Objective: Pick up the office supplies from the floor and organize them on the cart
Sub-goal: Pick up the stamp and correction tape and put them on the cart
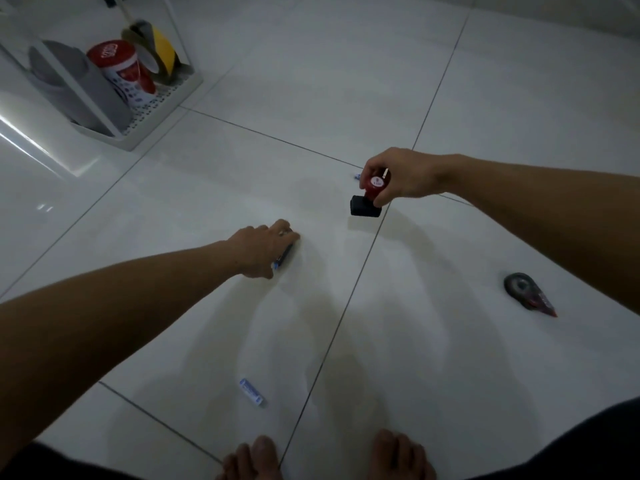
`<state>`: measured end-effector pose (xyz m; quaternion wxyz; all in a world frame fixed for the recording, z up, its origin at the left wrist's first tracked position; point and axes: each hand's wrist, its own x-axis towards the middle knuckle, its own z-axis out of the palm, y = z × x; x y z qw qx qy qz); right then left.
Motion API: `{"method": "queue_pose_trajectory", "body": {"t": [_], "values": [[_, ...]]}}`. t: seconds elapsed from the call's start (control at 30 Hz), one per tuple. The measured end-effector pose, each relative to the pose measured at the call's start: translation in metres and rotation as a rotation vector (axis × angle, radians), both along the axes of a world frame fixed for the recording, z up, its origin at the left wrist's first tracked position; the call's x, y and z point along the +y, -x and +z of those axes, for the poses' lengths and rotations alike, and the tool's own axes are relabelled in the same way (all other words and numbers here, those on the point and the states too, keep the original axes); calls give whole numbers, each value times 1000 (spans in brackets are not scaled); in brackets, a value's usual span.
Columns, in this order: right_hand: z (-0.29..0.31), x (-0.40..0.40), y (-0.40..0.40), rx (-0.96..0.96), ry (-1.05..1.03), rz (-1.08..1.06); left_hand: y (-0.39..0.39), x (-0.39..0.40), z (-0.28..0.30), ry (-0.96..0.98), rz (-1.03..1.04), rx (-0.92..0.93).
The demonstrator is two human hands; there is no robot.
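Floor (346, 81): pale glossy tiles with dark grout lines, dimly lit; both arms throw soft shadows across it.

Right hand (398, 174): grasping a stamp (369, 197) by its red handle, fingers curled round the grip. The black block at the foot of the stamp sits just at the floor, on a grout line; I cannot tell whether it touches.

Left hand (263, 247): reached down to the floor, fingers curled over a pen (284, 256), dark with a blue end showing beneath the palm. The hand covers most of it.

Small blue-and-white scrap (356, 175): on the floor just behind the right hand, too small to identify.

Eraser (252, 392): white in a blue sleeve, lying flat on the floor near the bare feet (325, 455), well apart from both hands.

Correction tape (528, 294): dark rounded dispenser with a red tip, on the floor under the right forearm, well apart from the stamp.

Cart (166, 105): white, perforated bottom shelf, standing far left. On that shelf: a grey container (76, 84), a red-and-white canister (121, 74) beside it, and a yellow-and-black tape roll (159, 50) leaning at the back. An upright post of the cart crosses in front of the grey container.

Open floor lies between the hands and the cart.
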<state>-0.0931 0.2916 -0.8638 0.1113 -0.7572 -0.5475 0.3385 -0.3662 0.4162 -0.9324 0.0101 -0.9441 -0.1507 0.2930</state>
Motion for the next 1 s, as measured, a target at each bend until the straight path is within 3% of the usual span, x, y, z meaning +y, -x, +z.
{"method": "queue_pose_trajectory", "body": {"t": [0.13,0.27,0.43,0.57,0.63,0.73,0.9,1.0], "values": [[0,-2,-2,21,-25,1,-4,8,1,-167,-295,59],[-3,-5,-4,58,-63,-29,-11,18,3,-204,-382,79],[-14,-3,-1,127,-126,-55,-14,24,-8,-209,-273,-9],[-24,-1,-4,116,-219,-129,-16,31,-7,-322,-213,-86],[-25,3,-5,148,-296,-195,-13,35,-7,-291,-102,-110],[-20,15,-6,225,-409,-311,-15,46,0,-67,265,-303],[9,64,3,405,-640,-457,-40,83,54,203,718,-958],[32,101,12,471,-702,-536,-53,107,102,436,947,-1221]]}}
